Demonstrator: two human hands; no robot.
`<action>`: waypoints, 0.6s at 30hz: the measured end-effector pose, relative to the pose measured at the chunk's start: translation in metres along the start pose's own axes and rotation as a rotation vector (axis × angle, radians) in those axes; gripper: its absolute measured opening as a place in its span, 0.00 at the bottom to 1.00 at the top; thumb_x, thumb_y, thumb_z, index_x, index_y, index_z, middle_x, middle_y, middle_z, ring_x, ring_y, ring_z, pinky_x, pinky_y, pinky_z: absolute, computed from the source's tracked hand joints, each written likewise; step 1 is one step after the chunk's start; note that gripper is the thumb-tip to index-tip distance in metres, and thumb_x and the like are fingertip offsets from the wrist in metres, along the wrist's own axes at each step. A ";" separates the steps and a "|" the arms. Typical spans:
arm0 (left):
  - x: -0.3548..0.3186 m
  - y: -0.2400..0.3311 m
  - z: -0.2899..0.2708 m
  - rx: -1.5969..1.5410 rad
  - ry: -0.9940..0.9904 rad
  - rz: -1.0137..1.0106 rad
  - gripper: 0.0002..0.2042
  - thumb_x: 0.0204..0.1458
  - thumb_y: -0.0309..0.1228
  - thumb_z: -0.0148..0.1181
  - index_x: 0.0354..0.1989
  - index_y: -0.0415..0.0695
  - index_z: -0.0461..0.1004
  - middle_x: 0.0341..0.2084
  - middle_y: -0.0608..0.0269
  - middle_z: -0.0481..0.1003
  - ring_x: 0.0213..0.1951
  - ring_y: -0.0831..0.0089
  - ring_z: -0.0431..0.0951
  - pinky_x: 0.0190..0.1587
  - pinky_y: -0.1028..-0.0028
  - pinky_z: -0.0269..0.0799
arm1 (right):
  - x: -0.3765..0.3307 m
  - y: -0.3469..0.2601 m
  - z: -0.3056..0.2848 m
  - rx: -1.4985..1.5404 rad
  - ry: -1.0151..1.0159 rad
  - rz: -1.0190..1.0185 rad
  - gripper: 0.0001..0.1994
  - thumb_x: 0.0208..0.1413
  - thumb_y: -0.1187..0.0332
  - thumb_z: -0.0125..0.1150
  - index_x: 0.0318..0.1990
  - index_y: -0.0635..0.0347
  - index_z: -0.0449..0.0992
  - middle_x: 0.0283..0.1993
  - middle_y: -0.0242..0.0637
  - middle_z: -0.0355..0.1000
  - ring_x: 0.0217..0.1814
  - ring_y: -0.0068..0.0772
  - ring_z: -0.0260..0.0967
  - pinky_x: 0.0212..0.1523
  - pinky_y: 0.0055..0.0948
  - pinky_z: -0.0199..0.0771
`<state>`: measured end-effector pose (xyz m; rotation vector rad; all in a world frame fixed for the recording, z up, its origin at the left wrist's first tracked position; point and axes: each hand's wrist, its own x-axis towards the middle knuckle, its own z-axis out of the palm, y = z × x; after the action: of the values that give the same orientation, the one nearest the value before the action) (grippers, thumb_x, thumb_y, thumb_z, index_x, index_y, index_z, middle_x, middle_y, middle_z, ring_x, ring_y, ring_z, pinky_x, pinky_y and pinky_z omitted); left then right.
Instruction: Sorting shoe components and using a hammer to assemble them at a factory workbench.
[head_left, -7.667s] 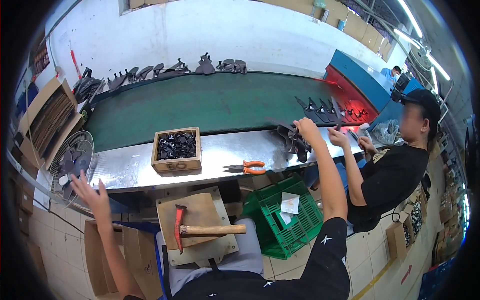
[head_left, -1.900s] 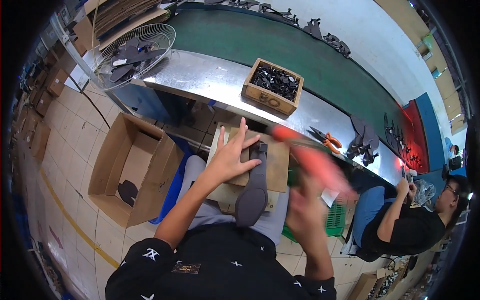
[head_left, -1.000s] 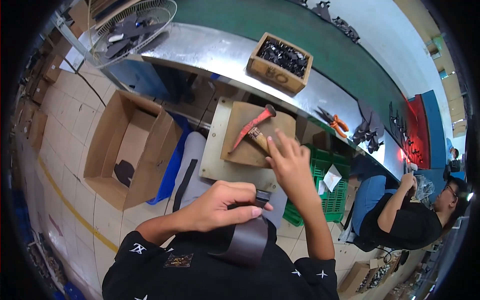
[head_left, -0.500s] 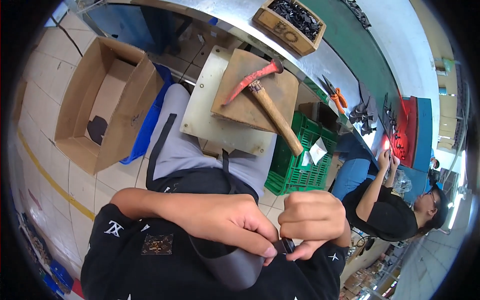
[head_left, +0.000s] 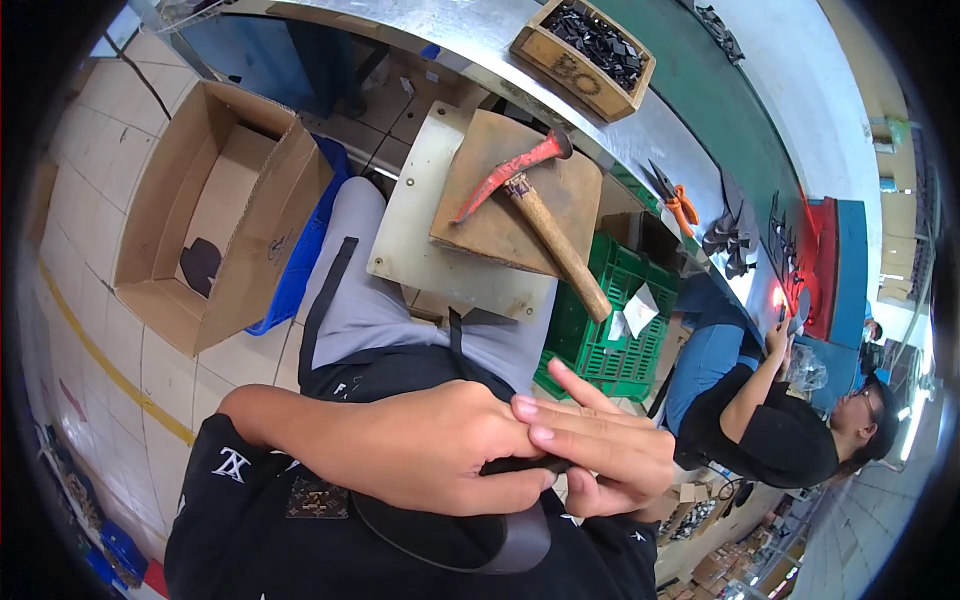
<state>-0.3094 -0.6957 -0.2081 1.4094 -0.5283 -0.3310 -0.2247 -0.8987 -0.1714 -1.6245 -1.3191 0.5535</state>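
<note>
Head view, looking down: left hand (head_left: pixel 430 455) and right hand (head_left: pixel 600 450) pressed together at 6 o'clock, both closed around a dark leather piece (head_left: pixel 470 530) curving below them, right index finger sticking out free. At 12 o'clock, red-headed hammer (head_left: pixel 530 210) lying diagonally on a wooden block (head_left: pixel 500 215), handle overhanging the block's right edge. Open cardboard box (head_left: pixel 210 215) at 10 o'clock, bare tiled floor (head_left: pixel 110 340) beside it. Green crate (head_left: pixel 600 350) at 2 o'clock, close to the knees.

Hammer (head_left: pixel 540 215) on board (head_left: pixel 500 200)
</note>
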 end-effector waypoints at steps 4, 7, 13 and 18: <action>0.004 -0.005 0.004 0.086 0.100 0.012 0.08 0.54 0.28 0.59 0.38 0.37 0.77 0.23 0.51 0.75 0.23 0.57 0.76 0.27 0.67 0.70 | 0.000 0.006 0.012 -0.010 0.139 0.062 0.18 0.46 0.84 0.53 0.47 0.76 0.75 0.44 0.54 0.76 0.52 0.51 0.75 0.63 0.56 0.60; 0.006 -0.010 0.001 -0.038 0.179 -0.205 0.10 0.53 0.32 0.55 0.30 0.35 0.75 0.15 0.50 0.71 0.16 0.62 0.71 0.21 0.68 0.63 | 0.001 0.014 0.021 0.047 0.240 0.144 0.16 0.47 0.84 0.51 0.44 0.75 0.77 0.41 0.53 0.78 0.50 0.49 0.76 0.65 0.56 0.57; 0.004 -0.009 0.009 0.015 0.229 -0.154 0.10 0.55 0.30 0.56 0.32 0.34 0.76 0.17 0.51 0.72 0.18 0.63 0.73 0.22 0.69 0.63 | -0.004 0.022 0.028 0.241 0.294 0.162 0.13 0.50 0.82 0.52 0.42 0.75 0.78 0.41 0.53 0.78 0.50 0.48 0.76 0.68 0.56 0.52; 0.000 -0.012 0.001 0.003 0.208 -0.319 0.11 0.58 0.31 0.55 0.31 0.35 0.77 0.17 0.58 0.72 0.21 0.76 0.70 0.24 0.74 0.63 | -0.005 0.032 0.026 0.489 0.236 0.322 0.14 0.57 0.75 0.57 0.50 0.71 0.76 0.42 0.46 0.78 0.46 0.32 0.77 0.68 0.43 0.57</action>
<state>-0.3089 -0.6981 -0.2200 1.5117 -0.1321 -0.4322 -0.2310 -0.8934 -0.2116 -1.4377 -0.6817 0.7810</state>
